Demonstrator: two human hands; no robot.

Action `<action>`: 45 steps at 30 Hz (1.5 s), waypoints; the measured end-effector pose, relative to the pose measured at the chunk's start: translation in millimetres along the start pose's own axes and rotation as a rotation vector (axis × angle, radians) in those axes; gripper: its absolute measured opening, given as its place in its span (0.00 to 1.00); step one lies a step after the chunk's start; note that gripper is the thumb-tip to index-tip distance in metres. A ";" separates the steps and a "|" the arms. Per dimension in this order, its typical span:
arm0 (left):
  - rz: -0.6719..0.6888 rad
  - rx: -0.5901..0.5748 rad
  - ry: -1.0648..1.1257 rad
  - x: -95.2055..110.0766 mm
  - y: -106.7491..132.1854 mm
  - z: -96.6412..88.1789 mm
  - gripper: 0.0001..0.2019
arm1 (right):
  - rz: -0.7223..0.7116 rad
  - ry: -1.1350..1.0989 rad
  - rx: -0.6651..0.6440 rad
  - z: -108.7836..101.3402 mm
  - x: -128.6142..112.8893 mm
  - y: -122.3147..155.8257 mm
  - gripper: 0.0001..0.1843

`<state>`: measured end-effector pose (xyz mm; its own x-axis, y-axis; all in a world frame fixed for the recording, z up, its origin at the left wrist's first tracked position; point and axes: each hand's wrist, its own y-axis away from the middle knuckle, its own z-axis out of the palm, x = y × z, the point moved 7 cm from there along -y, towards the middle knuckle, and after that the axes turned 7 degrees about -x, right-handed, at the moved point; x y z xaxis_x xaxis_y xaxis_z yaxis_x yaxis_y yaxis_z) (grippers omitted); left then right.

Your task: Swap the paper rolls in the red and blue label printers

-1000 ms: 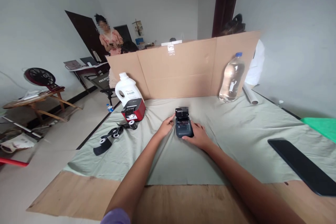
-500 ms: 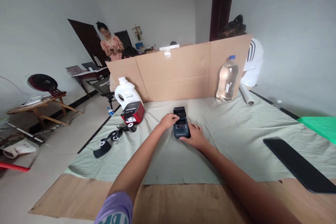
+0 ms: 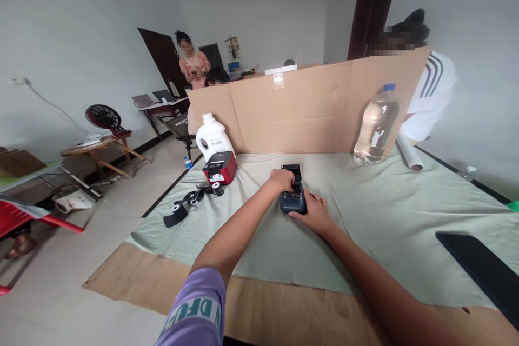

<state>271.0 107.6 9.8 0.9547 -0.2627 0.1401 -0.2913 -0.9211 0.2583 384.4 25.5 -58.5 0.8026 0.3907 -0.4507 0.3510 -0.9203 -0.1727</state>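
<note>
A small dark portable label printer (image 3: 292, 206) sits on the green cloth with its lid (image 3: 291, 171) flipped up at the back. My right hand (image 3: 318, 214) grips the printer's right side, thumb along the front edge and fingers behind. From the left, my left hand (image 3: 283, 179) reaches over the opened compartment. Its fingers are curled and point down into the compartment. The hand covers part of the lid and the opening, so whatever is between the fingertips is hidden.
Left of the printer stand a red-and-black boxy device (image 3: 222, 168), a white jug (image 3: 214, 138) and loose black rolls (image 3: 176, 215). A cardboard panel (image 3: 290, 119) closes off the back, with a large water bottle (image 3: 375, 127) before it. A dark flat slab (image 3: 478, 265) lies right.
My left hand has moved from the hinge area to over the compartment, fingers now pointing down into it. My right hand keeps its hold. The camera view has turned slightly left.
</note>
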 end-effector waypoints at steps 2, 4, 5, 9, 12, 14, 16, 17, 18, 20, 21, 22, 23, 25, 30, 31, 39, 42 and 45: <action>-0.001 -0.021 -0.012 0.3 4.1 2.0 0.14 | 0.000 0.008 -0.004 1.6 1.3 -1.0 0.49; -0.008 -0.053 -0.018 -0.5 5.7 3.3 0.16 | 0.007 0.013 -0.005 2.1 2.4 -1.6 0.50; -0.011 -0.073 -0.021 -0.5 5.3 3.6 0.18 | 0.010 0.014 -0.006 2.1 2.6 -1.8 0.50; -0.010 -0.116 -0.060 5.4 -1.1 2.6 0.19 | 0.002 0.011 -0.015 2.7 2.4 -2.2 0.52; 0.018 -0.070 -0.099 16.9 -3.6 -1.5 0.19 | 0.002 0.013 -0.013 4.0 3.8 -2.0 0.51; 0.042 -0.012 -0.109 23.9 -0.3 -7.2 0.18 | -0.003 0.022 -0.002 4.3 4.7 -1.9 0.50; 0.055 0.056 -0.105 24.9 8.5 -16.2 0.17 | -0.008 0.030 0.000 4.5 5.3 -2.1 0.49; 0.055 0.089 -0.105 21.6 15.0 -21.4 0.16 | -0.005 0.031 -0.007 4.7 5.6 -2.4 0.49; 0.055 0.133 -0.092 15.3 23.2 -27.2 0.16 | -0.002 0.031 -0.016 4.9 5.8 -2.7 0.49; 0.087 0.268 0.012 -6.6 45.2 -39.2 0.15 | 0.004 0.033 -0.033 4.6 5.8 -3.3 0.49; 0.123 0.365 0.119 -23.0 59.5 -44.5 0.14 | 0.004 0.035 -0.036 4.2 5.5 -3.4 0.49; 0.187 0.472 0.265 -42.5 76.0 -47.8 0.14 | 0.000 0.038 -0.036 3.6 5.0 -3.5 0.49; 0.250 0.557 0.410 -65.2 93.1 -47.0 0.13 | -0.007 0.041 -0.033 3.2 4.4 -3.4 0.48; 0.271 0.658 0.673 -121.0 124.4 -32.4 0.15 | -0.020 0.043 -0.026 2.7 3.7 -3.1 0.47; -0.009 0.804 0.930 -248.1 187.8 30.3 0.20 | -0.008 0.068 0.001 2.4 5.5 -4.0 0.46; -0.058 0.810 0.932 -263.5 195.2 41.0 0.21 | -0.012 0.073 0.005 3.0 6.0 -4.8 0.46; -0.275 0.768 0.836 -304.1 199.6 83.2 0.16 | -0.023 0.141 0.125 -6.7 4.3 1.8 0.48; -0.290 0.719 0.758 -304.0 199.5 84.8 0.15 | -0.146 0.156 0.365 -35.1 -38.5 6.5 0.39; -0.356 0.662 0.657 -301.7 202.2 85.2 0.16 | -0.325 0.078 0.319 -31.6 -108.5 -20.8 0.15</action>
<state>-70.7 -23.9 -61.6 0.6983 0.0863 0.7106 0.2886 -0.9424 -0.1691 305.3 2.9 21.7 0.7136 0.6493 -0.2631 0.4343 -0.7047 -0.5611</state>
